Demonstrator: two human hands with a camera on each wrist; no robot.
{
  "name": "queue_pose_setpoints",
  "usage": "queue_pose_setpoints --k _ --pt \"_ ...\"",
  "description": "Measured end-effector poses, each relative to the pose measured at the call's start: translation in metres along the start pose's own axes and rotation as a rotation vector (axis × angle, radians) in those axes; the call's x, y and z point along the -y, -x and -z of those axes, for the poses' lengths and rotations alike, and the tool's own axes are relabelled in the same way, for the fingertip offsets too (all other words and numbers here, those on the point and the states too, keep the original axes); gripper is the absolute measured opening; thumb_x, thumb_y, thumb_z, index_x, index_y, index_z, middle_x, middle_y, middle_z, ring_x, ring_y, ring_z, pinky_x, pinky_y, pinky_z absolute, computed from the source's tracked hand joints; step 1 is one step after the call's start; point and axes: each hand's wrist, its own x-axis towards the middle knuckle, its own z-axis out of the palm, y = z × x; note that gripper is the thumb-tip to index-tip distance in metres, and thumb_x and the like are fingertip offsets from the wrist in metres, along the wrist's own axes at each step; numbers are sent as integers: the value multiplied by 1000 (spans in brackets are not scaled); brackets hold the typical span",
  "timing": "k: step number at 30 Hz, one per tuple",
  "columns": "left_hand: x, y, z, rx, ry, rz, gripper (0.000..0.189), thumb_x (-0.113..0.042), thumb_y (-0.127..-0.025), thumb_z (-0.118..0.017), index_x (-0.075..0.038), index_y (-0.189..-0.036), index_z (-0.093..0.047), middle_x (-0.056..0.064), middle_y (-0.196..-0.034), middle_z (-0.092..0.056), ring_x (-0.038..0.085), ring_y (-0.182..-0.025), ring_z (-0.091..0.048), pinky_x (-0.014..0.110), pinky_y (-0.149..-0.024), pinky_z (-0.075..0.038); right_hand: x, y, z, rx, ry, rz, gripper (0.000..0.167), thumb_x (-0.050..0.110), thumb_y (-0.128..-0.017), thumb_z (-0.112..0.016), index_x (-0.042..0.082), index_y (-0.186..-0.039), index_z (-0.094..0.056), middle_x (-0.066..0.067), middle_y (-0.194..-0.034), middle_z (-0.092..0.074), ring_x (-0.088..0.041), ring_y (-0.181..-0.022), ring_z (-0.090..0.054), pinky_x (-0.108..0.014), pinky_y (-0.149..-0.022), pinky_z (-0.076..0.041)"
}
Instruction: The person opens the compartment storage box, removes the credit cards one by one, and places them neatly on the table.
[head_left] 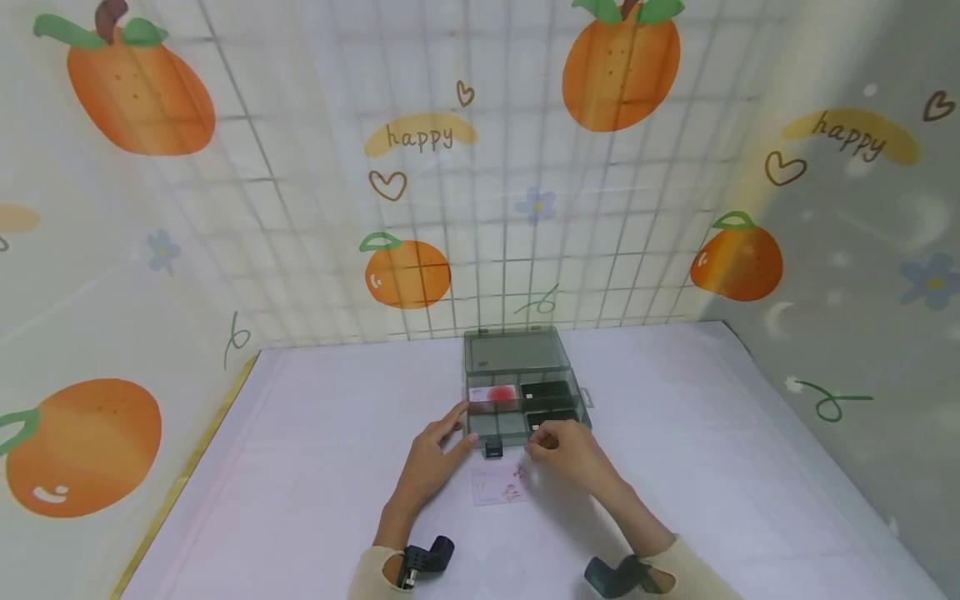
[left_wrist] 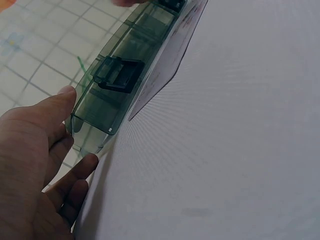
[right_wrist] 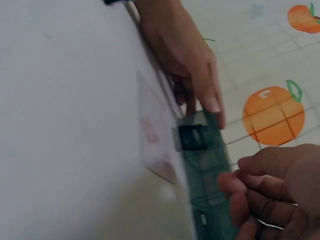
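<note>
A green-tinted clear plastic box (head_left: 483, 423) with compartments stands with its lid (head_left: 517, 352) tipped back. Inside, a white card with a red circle (head_left: 501, 393) lies back left, and black cards (head_left: 545, 390) lie on the right. My left hand (head_left: 433, 457) holds the box's front left corner; the thumb is at the front rim (left_wrist: 75, 117), the fingers along the side. Over the front right compartment is my right hand (head_left: 573, 454), its fingers curled, thumb close to the index fingertip (right_wrist: 231, 182); I cannot tell whether it pinches something small.
A pale card with pink flowers (head_left: 498, 483) lies flat before the box. The box's dark latch (head_left: 493, 448) juts out at the front. White cloth covers the table (head_left: 337, 467). Behind the box rises a printed curtain (head_left: 495, 275) over a wire grid.
</note>
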Motion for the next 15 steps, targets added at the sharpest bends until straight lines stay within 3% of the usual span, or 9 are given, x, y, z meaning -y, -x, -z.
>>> queue_pose_setpoints --k 3,9,15 --pt "-2 1 1 -4 8 -11 64 -61 -92 -62 -36 -150 -48 2 -128 -65 26 -124 -55 56 -106 -39 3 -13 12 -12 -40 35 4 13 -93 -73 11 -93 -75 6 -79 -69 -11 -74 -62 -27 -62 -51" --pt "-2 1 2 6 10 -1 64 -61 -92 -61 -38 -150 -46 2 -129 -64 25 -125 -55 55 -106 -39 8 -45 29 -41 9 86 18 15 -96 -68 6 -110 -76 -4 -102 -74 -23 -94 -69 -38 -75 -56" --pt "-1 1 0 6 14 11 63 -61 -92 -62 -40 -149 -47 0 -127 -65 24 -124 -55 54 -106 -40 1 -77 29 -15 61 92 21 16 -99 -64 8 -114 -75 -10 -117 -71 -32 -111 -65 -49 -91 -53"
